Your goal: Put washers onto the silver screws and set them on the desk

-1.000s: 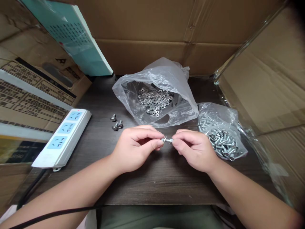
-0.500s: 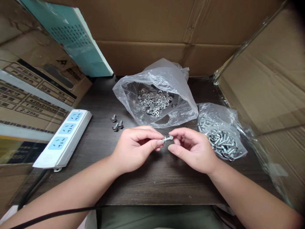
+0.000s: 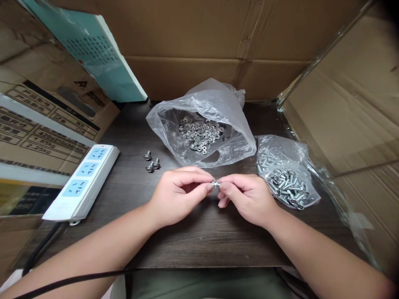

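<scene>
Between my fingertips is a small silver bolt (image 3: 217, 184) with a washer around its shank. My left hand (image 3: 181, 197) pinches it from the left at the washer side, and my right hand (image 3: 246, 197) grips its other end with thumb and forefinger. Behind my hands an open clear plastic bag (image 3: 215, 104) holds washers and nuts (image 3: 201, 133). A second plastic bag (image 3: 262, 143), to the right of my right hand, is filled with bolts (image 3: 288, 187). Several bolts with washers (image 3: 152, 162) stand on the table, left of the open bag.
A white power strip (image 3: 67, 205) with blue sockets lies at the left of the dark table (image 3: 199, 245). Cardboard walls (image 3: 193, 33) enclose the back and sides. A teal box (image 3: 102, 62) leans at the back left. A black cable (image 3: 75, 279) crosses the front.
The fingers of my right hand have closed on the bolt's right end, which they were beside before. My left hand keeps its pinch. The view has shifted slightly.
</scene>
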Demonstrator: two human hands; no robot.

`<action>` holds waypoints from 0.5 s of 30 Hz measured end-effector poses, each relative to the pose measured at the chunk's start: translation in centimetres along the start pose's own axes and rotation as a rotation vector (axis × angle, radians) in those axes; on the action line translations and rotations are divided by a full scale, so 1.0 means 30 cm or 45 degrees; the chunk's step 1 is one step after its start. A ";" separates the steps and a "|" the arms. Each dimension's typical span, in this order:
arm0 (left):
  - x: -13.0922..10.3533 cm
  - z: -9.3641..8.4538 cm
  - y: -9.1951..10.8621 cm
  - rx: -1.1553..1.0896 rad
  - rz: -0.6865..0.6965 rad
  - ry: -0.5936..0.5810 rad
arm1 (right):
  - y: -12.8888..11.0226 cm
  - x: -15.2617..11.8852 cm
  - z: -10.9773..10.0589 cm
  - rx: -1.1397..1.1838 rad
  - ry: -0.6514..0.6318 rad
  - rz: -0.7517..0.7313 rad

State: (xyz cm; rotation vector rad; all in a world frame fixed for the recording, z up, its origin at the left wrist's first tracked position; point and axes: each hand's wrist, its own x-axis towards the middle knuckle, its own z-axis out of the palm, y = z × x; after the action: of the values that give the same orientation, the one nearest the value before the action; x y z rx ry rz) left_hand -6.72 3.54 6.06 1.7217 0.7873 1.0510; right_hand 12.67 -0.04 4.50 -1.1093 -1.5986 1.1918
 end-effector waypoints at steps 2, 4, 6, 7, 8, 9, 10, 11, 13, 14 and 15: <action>-0.002 0.000 -0.003 -0.018 -0.031 0.015 | 0.004 -0.002 -0.001 0.020 0.029 0.019; -0.004 -0.001 -0.004 -0.055 -0.079 0.034 | 0.003 -0.004 0.001 0.067 0.088 -0.031; -0.005 -0.001 -0.002 -0.086 -0.113 0.036 | -0.003 -0.005 0.002 0.050 0.122 -0.126; -0.006 0.000 -0.001 -0.094 -0.120 0.034 | -0.007 -0.005 0.002 0.020 0.116 -0.160; -0.006 0.001 0.001 -0.098 -0.122 0.031 | -0.011 -0.004 0.001 -0.016 0.107 -0.173; -0.007 0.002 0.002 -0.099 -0.121 0.029 | -0.014 -0.002 -0.001 -0.057 0.094 -0.176; -0.008 0.003 0.002 -0.098 -0.118 0.029 | -0.017 -0.001 -0.003 -0.103 0.079 -0.169; -0.009 0.004 0.003 -0.097 -0.114 0.033 | -0.018 0.001 -0.005 -0.144 0.062 -0.154; -0.010 0.004 0.003 -0.097 -0.105 0.039 | -0.016 0.002 -0.008 -0.169 0.042 -0.105; -0.010 0.004 0.002 -0.101 -0.102 0.042 | -0.014 0.002 -0.008 -0.139 0.046 -0.087; -0.010 0.004 0.002 -0.108 -0.101 0.046 | -0.012 0.001 -0.008 -0.082 0.058 -0.075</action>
State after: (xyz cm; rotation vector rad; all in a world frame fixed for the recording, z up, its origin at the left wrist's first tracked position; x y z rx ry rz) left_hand -6.74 3.24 6.00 1.5914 0.8158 1.0492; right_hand 12.81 0.00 4.90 -1.1150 -1.6337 1.0759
